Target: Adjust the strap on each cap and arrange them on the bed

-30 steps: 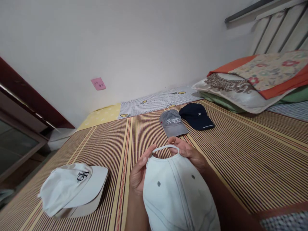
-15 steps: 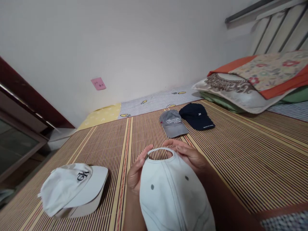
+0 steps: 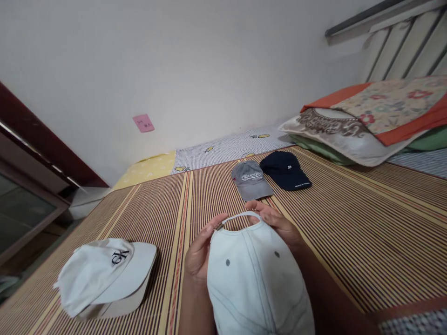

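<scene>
I hold a pale blue-white cap (image 3: 254,279) close in front of me, its back strap arching away from me. My left hand (image 3: 199,253) grips the cap's left rear edge, fingertips pinched by the strap's buckle. My right hand (image 3: 277,225) curls around the right rear edge and strap. Both hands are closed on the cap. A white cap with a dark logo (image 3: 104,274) lies on the mat to the left. A grey cap (image 3: 249,179) and a navy cap (image 3: 286,170) lie side by side farther ahead.
All lies on a striped woven mat (image 3: 366,223) over a bed. Pillows and folded floral bedding (image 3: 366,121) are stacked at the right by a headboard. A white wall with a pink note (image 3: 143,123) is behind; a dark wooden frame (image 3: 31,153) stands left.
The cap and both hands shifted slightly, dipping then rising again; the grip on the strap stays the same. The other caps have not moved.
</scene>
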Motion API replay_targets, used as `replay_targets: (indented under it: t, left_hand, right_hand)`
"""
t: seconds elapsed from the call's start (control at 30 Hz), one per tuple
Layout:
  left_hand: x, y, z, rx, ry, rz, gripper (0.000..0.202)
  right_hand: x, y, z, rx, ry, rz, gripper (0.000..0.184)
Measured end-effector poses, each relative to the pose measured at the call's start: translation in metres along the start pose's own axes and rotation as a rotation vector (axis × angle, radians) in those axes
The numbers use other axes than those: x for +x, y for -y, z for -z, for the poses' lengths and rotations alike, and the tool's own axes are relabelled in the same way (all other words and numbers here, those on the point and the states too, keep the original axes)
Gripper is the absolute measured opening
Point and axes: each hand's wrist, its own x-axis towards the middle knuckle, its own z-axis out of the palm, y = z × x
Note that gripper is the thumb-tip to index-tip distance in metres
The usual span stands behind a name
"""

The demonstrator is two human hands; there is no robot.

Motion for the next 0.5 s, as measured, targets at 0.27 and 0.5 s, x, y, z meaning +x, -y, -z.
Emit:
replay_targets:
  t: [0.27, 0.5]
  left_hand:
    - [0.013, 0.005, 0.026, -0.069, -0.176, 0.013, 0.031]
    - [0.013, -0.005, 0.034, -0.111, -0.232, 0.051, 0.029]
  right_hand:
    - [0.006, -0.002, 0.007, -0.07, -0.237, -0.006, 0.029]
    - [0.01, -0.01, 0.015, -0.189, -0.289, -0.014, 0.028]
